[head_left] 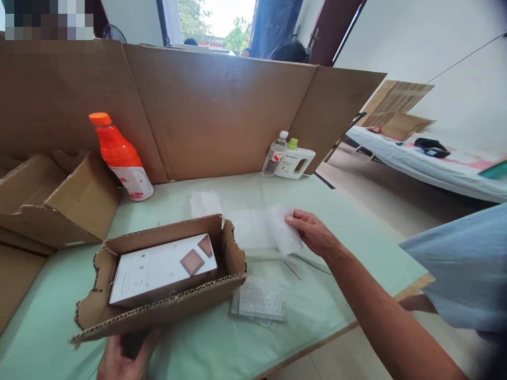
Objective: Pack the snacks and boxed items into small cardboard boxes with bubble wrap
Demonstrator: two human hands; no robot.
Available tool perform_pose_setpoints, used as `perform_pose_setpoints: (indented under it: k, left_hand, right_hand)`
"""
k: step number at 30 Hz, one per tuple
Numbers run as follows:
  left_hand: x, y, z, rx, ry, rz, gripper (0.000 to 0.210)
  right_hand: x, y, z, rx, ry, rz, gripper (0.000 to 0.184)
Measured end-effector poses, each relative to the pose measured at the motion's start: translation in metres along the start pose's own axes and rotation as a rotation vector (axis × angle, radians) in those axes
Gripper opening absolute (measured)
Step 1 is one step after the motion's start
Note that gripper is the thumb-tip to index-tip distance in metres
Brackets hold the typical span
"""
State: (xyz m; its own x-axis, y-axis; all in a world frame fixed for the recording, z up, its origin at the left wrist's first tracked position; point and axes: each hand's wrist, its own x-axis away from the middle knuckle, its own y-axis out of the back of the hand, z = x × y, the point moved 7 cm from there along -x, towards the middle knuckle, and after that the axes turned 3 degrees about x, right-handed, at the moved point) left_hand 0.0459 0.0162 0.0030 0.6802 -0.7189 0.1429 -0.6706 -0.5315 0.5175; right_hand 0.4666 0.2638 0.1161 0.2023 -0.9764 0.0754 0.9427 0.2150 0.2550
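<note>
- The right hand is nearly closed, thumb and fingers pinching a piece of bubble wrap just above the table.
- To that hand's left, more thin, see-through wrapping lies flat; I can't make out whether it is one piece with what is held.
- The left hand is at the carton's near wall, thumb and fingers spread with a dark gap between; from here I can't tell whether it grips or only touches.
- Just beyond the left hand sits the open carton, rough-edged, with a white box lying inside, brown squares printed on its top.
- Nearer me than the right hand, and to its left, a clear packet lies beside the carton; a thin stick lies between packet and hand.
- Beyond the right hand, a water bottle and a white jug stand side by side.
- Far beyond the left hand, a red bottle stands before the cardboard screen.
</note>
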Motion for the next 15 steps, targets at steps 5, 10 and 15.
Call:
perform_pose_setpoints:
  k: [5, 10, 15]
  left_hand:
    - [0.000, 0.000, -0.023, 0.110, -0.080, 0.083, 0.077]
    - [-0.007, 0.004, -0.020, 0.190, -0.090, 0.104, 0.076]
    - [-0.014, 0.005, -0.009, 0.236, -0.048, 0.129, 0.075]
  right_hand:
    - [-0.004, -0.004, -0.019, 0.402, -0.020, -0.100, 0.041]
    - [0.029, -0.011, -0.005, 0.641, 0.174, -0.103, 0.036]
    - [0.108, -0.097, -0.022, 0.982, 0.386, 0.288, 0.060]
